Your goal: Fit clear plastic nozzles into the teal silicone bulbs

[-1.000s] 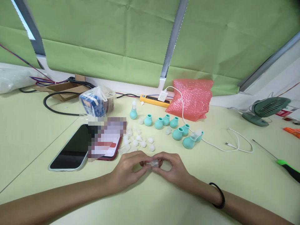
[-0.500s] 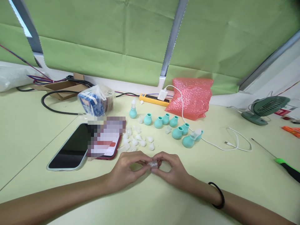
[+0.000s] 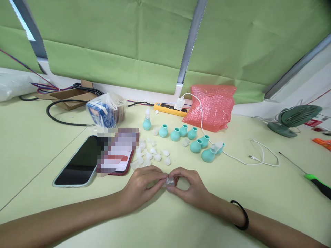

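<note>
Plastic piece (image 3: 170,181), clear and small, sits between both hands, its long axis apparently crosswise, with the right hand (image 3: 195,187) gripping its body and the left hand (image 3: 138,186) pinching its left end.

Creased green blinds (image 3: 103,31) behind pale tabletop (image 3: 181,224); bright strip (image 3: 23,22) upper left, probably window.
</note>
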A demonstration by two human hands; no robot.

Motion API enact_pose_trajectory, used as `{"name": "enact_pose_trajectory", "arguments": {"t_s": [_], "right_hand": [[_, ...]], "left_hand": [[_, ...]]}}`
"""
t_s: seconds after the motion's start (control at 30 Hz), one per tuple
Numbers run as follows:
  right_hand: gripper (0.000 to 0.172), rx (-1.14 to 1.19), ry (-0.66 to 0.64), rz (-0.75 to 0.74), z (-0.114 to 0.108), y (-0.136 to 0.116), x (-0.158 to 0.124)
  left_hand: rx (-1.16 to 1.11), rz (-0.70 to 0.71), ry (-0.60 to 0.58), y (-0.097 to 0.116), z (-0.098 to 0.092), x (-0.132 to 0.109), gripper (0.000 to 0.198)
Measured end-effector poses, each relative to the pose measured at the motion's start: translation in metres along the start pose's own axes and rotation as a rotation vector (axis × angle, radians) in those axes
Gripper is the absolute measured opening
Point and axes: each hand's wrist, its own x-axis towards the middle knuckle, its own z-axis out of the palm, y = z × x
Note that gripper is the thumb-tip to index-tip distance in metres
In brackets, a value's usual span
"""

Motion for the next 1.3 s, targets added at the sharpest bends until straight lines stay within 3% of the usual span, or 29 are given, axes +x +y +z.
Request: {"name": "enact_pose_trajectory", "arguments": {"t_s": [0.2, 0.43, 0.73, 1.03, 1.3], "right_hand": [[0.014, 0.015, 0.012, 0.007, 0.0000, 0.0018, -0.0008], [0.014, 0.008, 0.028, -0.002, 0.0002, 0.0023, -0.0016], [0.015, -0.029, 0.083, -0.057, -0.0019, 0.0009, -0.0006], [0.007, -0.092, 0.104, -0.071, -0.0013, 0.0026, -0.0028], [0.007, -0.095, 0.122, -0.059, -0.0008, -0.0002, -0.0020]], "left_hand": [[-0.060, -0.081, -0.084, 0.0026, -0.0020, 0.0036, 0.016], [-0.043, -0.048, -0.123, 0.0020, -0.0023, 0.0065, 0.017], [0.159, 0.133, -0.129, 0.0018, -0.0001, -0.0017, 0.027], [0.303, 0.236, -0.224, -0.0006, 0.0021, -0.0026, 0.032], [0.232, 0.080, -0.237, 0.0014, -0.0002, -0.0024, 0.029]]}}
